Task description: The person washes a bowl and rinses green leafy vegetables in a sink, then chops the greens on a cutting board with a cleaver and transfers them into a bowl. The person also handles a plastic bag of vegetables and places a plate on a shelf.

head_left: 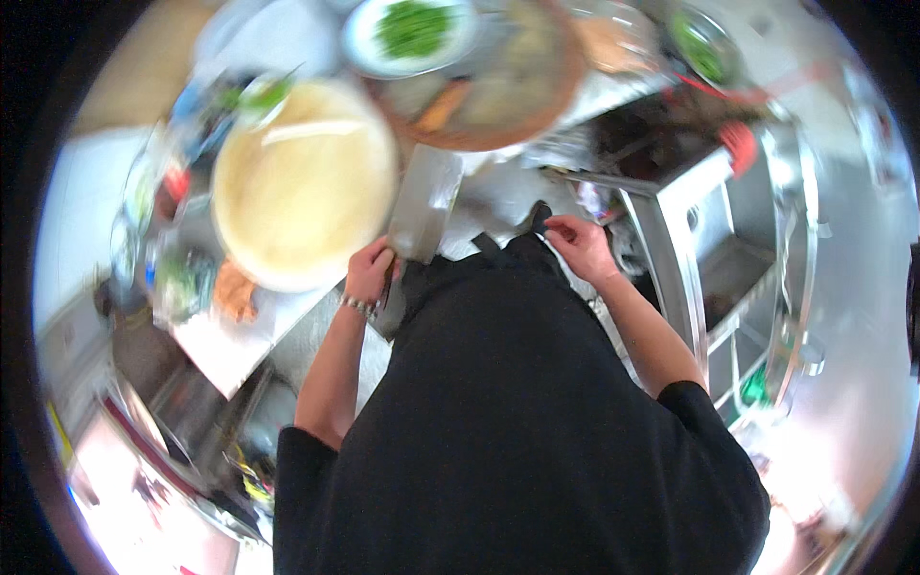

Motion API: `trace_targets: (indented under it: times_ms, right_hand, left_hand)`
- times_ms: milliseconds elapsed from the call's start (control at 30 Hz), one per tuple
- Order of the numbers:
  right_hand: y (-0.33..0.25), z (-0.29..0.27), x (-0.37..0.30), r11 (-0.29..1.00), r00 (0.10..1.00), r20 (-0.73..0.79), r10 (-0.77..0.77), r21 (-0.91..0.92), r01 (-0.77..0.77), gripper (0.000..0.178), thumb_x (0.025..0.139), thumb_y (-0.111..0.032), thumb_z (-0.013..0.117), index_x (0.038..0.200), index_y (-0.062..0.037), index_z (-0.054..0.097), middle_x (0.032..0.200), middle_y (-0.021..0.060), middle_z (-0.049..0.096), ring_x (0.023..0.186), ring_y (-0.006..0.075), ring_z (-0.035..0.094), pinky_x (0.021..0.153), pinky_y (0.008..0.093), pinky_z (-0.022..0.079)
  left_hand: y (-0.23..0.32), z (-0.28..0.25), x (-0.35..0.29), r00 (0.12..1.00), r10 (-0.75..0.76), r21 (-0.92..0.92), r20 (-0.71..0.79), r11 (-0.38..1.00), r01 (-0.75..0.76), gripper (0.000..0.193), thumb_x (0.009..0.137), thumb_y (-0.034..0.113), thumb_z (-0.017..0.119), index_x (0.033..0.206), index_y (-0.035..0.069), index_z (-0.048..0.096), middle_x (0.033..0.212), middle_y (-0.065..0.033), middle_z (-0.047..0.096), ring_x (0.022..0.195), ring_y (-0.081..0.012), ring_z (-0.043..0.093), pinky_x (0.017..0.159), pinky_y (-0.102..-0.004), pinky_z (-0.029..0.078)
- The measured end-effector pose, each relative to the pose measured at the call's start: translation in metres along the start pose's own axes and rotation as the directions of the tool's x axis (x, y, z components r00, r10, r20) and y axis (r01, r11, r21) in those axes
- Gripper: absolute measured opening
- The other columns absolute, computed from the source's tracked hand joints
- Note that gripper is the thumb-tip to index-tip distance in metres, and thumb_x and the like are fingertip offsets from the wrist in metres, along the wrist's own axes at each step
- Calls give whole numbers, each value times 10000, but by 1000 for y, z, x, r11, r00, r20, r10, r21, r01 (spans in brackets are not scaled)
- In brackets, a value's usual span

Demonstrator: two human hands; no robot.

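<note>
My left hand (369,270), with a bead bracelet on its wrist, is closed around a cleaver (427,196). The cleaver's broad grey blade points away from me, beside the right edge of a large round pale chopping board (302,206). My right hand (581,247) hangs at my right side near a black apron tie, fingers loosely bent and apart, with nothing seen in it. Beyond the cleaver lies a wide round brown-rimmed surface (522,134) with a blurred orange-brown object (443,105) on it. A white bowl (356,59) of chopped greens (414,29) stands at its far left.
A metal sink unit (682,278) with a red item (738,146) on its edge is to my right. Bagged greens (182,287) and a brown-orange cloth-like item (233,290) lie left of the board. A metal bowl (704,48) with greens is at far right.
</note>
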State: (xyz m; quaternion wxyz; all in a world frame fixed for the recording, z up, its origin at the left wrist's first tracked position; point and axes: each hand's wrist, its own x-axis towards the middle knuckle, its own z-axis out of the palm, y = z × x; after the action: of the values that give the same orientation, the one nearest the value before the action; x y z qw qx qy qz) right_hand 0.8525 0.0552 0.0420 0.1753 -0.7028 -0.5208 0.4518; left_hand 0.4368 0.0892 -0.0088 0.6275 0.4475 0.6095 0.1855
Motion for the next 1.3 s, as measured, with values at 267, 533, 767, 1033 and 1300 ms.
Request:
trace_targets:
  times_ms: [267,533,767,1033,1300]
  right_hand:
    - [204,-249,-55,959,751,-597,284,173,-225,317,913,-218,691,1186,-58,713,910,103,754,797,192,721,797,344,572]
    - [426,-511,-6,811,254,-783,568,479,-338,799,847,-279,616,1525,32,329,1116,224,721,1104,410,667,1008,461,493]
    - [432,-569,87,920,642,-703,306,44,-390,558,880,-357,595,1301,9,610,1198,250,688,1057,386,691,958,429,551]
    - [483,-532,115,464,706,-515,486,837,291,506,940,-366,657,1304,-18,605,1021,217,713,912,260,709,809,371,560]
    - [454,-491,122,750,577,-650,494,655,96,719,1003,-500,509,1506,5,417,1539,253,431,1466,424,342,1219,480,265]
  left_hand:
    - [180,261,83,932,232,-234,278,957,-168,303,1042,99,542,1330,19,592,929,-64,684,729,-118,626,667,-266,543]
    - [304,549,112,802,-4,31,597,999,-18,265,1049,79,503,1298,38,584,890,-35,641,669,-112,610,613,-268,535]
    - [326,701,159,867,-138,273,479,962,2,284,1045,97,519,1317,26,559,810,-21,609,607,-109,566,533,-268,491]
    - [328,841,232,816,-262,401,515,915,42,201,1034,126,560,1206,26,587,808,-37,625,626,-144,603,546,-308,523]
    - [337,884,237,765,-235,381,599,924,-15,211,1014,96,570,1210,19,565,852,-38,613,622,-125,598,551,-298,544]
